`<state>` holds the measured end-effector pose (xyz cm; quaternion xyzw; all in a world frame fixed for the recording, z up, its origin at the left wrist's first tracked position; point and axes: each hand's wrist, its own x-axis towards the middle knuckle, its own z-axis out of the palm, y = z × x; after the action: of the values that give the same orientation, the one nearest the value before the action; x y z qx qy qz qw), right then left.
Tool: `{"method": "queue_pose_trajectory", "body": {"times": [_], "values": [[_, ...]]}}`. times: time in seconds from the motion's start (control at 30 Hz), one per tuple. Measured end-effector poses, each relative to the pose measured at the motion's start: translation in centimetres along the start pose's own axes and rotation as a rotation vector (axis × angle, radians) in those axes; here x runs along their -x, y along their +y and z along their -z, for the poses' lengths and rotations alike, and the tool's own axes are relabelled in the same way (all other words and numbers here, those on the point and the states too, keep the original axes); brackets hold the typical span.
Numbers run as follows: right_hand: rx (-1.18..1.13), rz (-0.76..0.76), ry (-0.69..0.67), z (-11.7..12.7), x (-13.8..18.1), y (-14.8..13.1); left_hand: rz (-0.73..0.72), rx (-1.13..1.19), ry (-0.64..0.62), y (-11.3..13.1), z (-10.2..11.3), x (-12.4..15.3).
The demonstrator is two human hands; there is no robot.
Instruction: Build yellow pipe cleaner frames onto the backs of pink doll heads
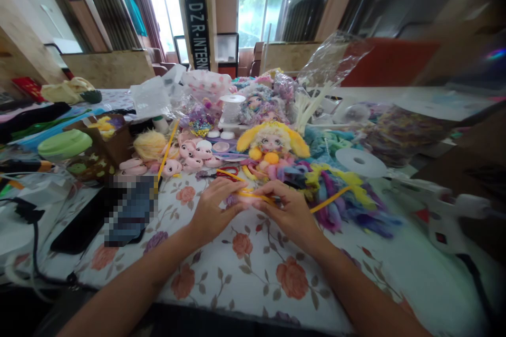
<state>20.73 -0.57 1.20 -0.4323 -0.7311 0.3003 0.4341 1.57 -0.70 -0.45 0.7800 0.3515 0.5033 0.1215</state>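
Note:
My left hand (pixel 216 206) and my right hand (pixel 288 213) meet above the table, thumbs and fingertips pinching a yellow pipe cleaner (pixel 331 200). One length sticks out to the right past my right hand, and shorter stretches show between the fingers. Something pale pink sits between the fingertips, too blurred to name. Just beyond my left hand lie red-handled scissors (pixel 226 172). A doll with yellow rabbit ears (pixel 272 142) faces me behind my hands. Another yellow strip (pixel 168 150) leans upright at the left.
Pink doll faces (pixel 192 155) lie in a pile at back left. Coloured fluffy strips (pixel 332 195) and a white spool (pixel 360 162) are at right, near a glue gun (pixel 438 210) with its cord. Phones (pixel 83 221) and a green-lidded jar (pixel 65 145) stand left.

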Motion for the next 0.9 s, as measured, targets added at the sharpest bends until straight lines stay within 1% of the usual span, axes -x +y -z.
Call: {"method": "queue_pose_trajectory", "body": {"times": [0.07, 0.2, 0.27, 0.4, 0.47, 0.53, 0.7, 0.9], "values": [[0.019, 0.063, 0.005, -0.1, 0.0, 0.1, 0.066, 0.034, -0.051, 0.1, 0.2, -0.1], [0.098, 0.275, 0.002, -0.4, -0.1, 0.4, 0.198, 0.066, -0.183, 0.3, 0.6, -0.4], [0.124, 0.325, 0.006, -0.5, -0.2, 0.6, 0.217, 0.063, -0.248, 0.3, 0.9, -0.8], [0.138, 0.332, 0.013, -0.8, 0.0, 0.8, 0.177, 0.045, -0.313, 0.3, 1.1, -1.2], [0.129, 0.34, 0.015, -0.9, 0.1, 0.9, 0.126, 0.01, -0.308, 0.4, 1.0, -1.1], [0.103, 0.354, 0.016, -0.9, 0.2, 0.9, 0.075, -0.024, -0.275, 0.5, 0.8, -0.9], [0.077, 0.359, 0.011, -0.7, 0.0, 0.8, 0.007, -0.09, -0.188, 0.5, 0.3, -0.4], [0.123, 0.352, -0.044, -0.1, -0.3, 0.1, -0.217, -0.22, -0.073, 0.3, 0.4, -0.6]]}}
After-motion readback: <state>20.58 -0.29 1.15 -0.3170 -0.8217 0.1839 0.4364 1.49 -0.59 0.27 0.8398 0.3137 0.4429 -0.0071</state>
